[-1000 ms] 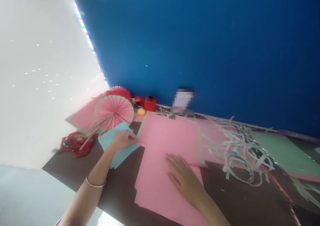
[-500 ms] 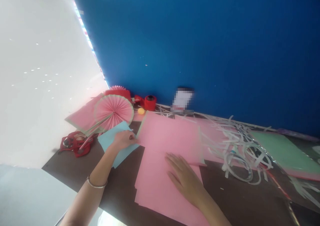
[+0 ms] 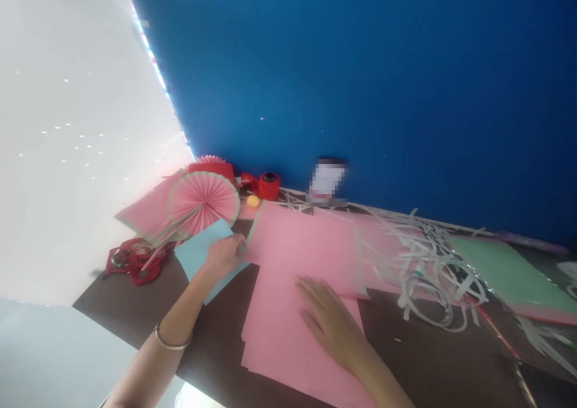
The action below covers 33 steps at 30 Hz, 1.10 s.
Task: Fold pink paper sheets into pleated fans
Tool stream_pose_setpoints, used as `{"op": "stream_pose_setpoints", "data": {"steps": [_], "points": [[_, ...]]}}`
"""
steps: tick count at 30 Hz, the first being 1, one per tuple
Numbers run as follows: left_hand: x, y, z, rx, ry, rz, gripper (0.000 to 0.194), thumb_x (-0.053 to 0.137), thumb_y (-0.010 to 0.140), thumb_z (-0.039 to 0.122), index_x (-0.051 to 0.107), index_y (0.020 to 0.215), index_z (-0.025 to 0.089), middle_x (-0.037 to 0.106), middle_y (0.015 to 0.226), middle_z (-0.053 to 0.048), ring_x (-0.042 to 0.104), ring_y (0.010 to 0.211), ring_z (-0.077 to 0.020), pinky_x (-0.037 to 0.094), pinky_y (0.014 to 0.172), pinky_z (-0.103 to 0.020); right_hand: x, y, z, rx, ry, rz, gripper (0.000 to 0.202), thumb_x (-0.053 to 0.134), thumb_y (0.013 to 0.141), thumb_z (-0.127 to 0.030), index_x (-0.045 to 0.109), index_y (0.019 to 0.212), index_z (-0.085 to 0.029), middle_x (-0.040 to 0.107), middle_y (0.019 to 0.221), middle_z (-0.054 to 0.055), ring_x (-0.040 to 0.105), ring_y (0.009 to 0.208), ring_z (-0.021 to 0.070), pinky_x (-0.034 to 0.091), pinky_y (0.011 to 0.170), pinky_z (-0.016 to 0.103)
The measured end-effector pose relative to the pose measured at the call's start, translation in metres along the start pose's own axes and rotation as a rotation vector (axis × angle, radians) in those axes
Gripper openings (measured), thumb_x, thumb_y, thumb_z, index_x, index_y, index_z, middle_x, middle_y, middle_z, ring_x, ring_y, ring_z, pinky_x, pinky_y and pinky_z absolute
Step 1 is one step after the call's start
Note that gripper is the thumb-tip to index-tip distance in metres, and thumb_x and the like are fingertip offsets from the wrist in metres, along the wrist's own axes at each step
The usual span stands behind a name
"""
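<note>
My right hand (image 3: 331,324) lies flat with its fingers stretched out on a stack of pink paper sheets (image 3: 288,348). Above it, overlapping the stack, is another pink sheet (image 3: 311,240) with pale green strips along its left and right edges. My left hand (image 3: 225,255) is curled closed over a light blue sheet (image 3: 202,249), close to the left edge of the upper pink sheet. Whatever its fingertips hold, if anything, cannot be made out.
A round pleated pink paper fan (image 3: 205,200) lies at the left, with red scissors (image 3: 137,261) nearby. Red tape rolls (image 3: 269,187) and a yellow ball-like item (image 3: 253,201) stand by the blue wall (image 3: 360,83). Tangled white strips (image 3: 424,282) and green sheets (image 3: 509,270) occupy the right.
My left hand has lifted slightly, its fingers curling in and drawing back from the upper pink sheet's left edge. My right hand stays flat on the paper.
</note>
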State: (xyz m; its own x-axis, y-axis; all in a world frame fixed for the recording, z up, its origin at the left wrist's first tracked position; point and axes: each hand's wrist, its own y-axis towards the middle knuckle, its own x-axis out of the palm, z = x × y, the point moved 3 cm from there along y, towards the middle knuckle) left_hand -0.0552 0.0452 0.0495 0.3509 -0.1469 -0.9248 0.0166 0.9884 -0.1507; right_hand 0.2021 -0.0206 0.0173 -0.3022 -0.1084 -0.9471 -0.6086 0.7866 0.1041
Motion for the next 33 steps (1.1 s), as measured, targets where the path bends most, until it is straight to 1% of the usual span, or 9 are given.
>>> {"op": "stream_pose_setpoints", "data": {"steps": [1, 3, 5, 8, 12, 17, 22, 25, 33], "points": [[0.002, -0.006, 0.011, 0.091, 0.021, 0.072, 0.014, 0.049, 0.078, 0.019, 0.058, 0.088, 0.021, 0.061, 0.09, -0.003, 0.056, 0.084, -0.0172, 0.04, 0.067, -0.026, 0.0, 0.0, 0.0, -0.001, -0.001, -0.004, 0.049, 0.033, 0.091, -0.035, 0.028, 0.138, -0.026, 0.039, 0.139, 0.002, 0.033, 0.128, 0.0185, 0.025, 0.109, 0.044], [0.012, -0.021, 0.037, 0.352, 0.013, 0.135, 0.022, 0.043, 0.081, 0.012, 0.059, 0.093, 0.02, 0.058, 0.105, -0.006, 0.053, 0.099, -0.0179, 0.042, 0.082, -0.028, 0.002, 0.0, 0.001, -0.002, -0.001, -0.008, 0.048, 0.032, 0.091, -0.035, 0.027, 0.138, -0.026, 0.037, 0.14, 0.002, 0.033, 0.128, 0.0184, 0.025, 0.109, 0.043], [0.027, -0.036, 0.059, 0.564, 0.045, 0.127, 0.027, 0.042, 0.085, 0.019, 0.055, 0.108, 0.018, 0.05, 0.123, -0.011, 0.044, 0.116, -0.0229, 0.038, 0.094, -0.035, 0.002, 0.0, 0.002, -0.005, 0.001, -0.007, 0.048, 0.032, 0.091, -0.034, 0.029, 0.138, -0.026, 0.038, 0.139, 0.002, 0.034, 0.128, 0.0187, 0.026, 0.108, 0.043], [0.048, -0.05, 0.072, 0.715, 0.117, 0.103, 0.056, 0.043, 0.086, 0.041, 0.032, 0.133, 0.013, 0.032, 0.139, -0.018, 0.017, 0.133, -0.0338, 0.026, 0.102, -0.05, 0.003, 0.001, 0.003, -0.006, 0.007, -0.007, 0.048, 0.033, 0.091, -0.034, 0.03, 0.137, -0.025, 0.039, 0.139, 0.003, 0.034, 0.128, 0.0195, 0.027, 0.108, 0.044], [0.06, -0.052, 0.065, 0.684, 0.135, 0.012, 0.076, 0.037, 0.082, 0.059, 0.02, 0.139, 0.011, 0.016, 0.144, -0.023, 0.005, 0.132, -0.041, 0.02, 0.101, -0.059, 0.003, 0.0, 0.003, -0.004, 0.013, -0.008, 0.049, 0.033, 0.091, -0.034, 0.027, 0.139, -0.024, 0.039, 0.138, 0.003, 0.033, 0.128, 0.0192, 0.026, 0.108, 0.044], [0.057, -0.054, 0.062, 0.656, 0.104, -0.034, 0.081, 0.038, 0.08, 0.062, 0.013, 0.142, 0.016, 0.005, 0.147, -0.02, -0.001, 0.132, -0.0421, 0.017, 0.102, -0.059, 0.004, 0.0, 0.001, 0.003, -0.017, -0.003, 0.051, 0.033, 0.091, -0.033, 0.022, 0.14, -0.025, 0.038, 0.139, 0.003, 0.033, 0.128, 0.0195, 0.027, 0.108, 0.044], [0.059, -0.055, 0.064, 0.624, 0.075, -0.057, 0.08, 0.044, 0.078, 0.06, 0.015, 0.141, 0.022, -0.003, 0.148, -0.016, -0.005, 0.131, -0.0443, 0.015, 0.101, -0.062, 0.007, -0.001, -0.004, -0.002, -0.055, 0.051, 0.057, 0.03, 0.091, -0.026, 0.005, 0.142, -0.025, 0.033, 0.142, 0.003, 0.034, 0.128, 0.0185, 0.031, 0.106, 0.041], [0.06, -0.055, 0.065, 0.611, 0.064, -0.068, 0.08, 0.047, 0.077, 0.059, 0.014, 0.141, 0.024, -0.006, 0.148, -0.015, -0.005, 0.13, -0.0454, 0.014, 0.101, -0.063, 0.01, -0.002, -0.004, 0.009, -0.073, 0.083, 0.06, 0.031, 0.091, -0.027, 0.0, 0.142, -0.023, 0.033, 0.142, 0.005, 0.037, 0.126, 0.0197, 0.036, 0.103, 0.04], [0.064, -0.055, 0.063, 0.579, 0.067, -0.079, 0.08, 0.04, 0.078, 0.064, 0.008, 0.142, 0.028, -0.012, 0.148, -0.01, -0.008, 0.13, -0.0458, 0.008, 0.101, -0.063, 0.016, -0.011, 0.005, 0.083, -0.127, 0.127, 0.06, 0.035, 0.09, -0.035, 0.013, 0.142, -0.015, 0.042, 0.135, 0.012, 0.043, 0.122, 0.0235, 0.042, 0.095, 0.04]]}}
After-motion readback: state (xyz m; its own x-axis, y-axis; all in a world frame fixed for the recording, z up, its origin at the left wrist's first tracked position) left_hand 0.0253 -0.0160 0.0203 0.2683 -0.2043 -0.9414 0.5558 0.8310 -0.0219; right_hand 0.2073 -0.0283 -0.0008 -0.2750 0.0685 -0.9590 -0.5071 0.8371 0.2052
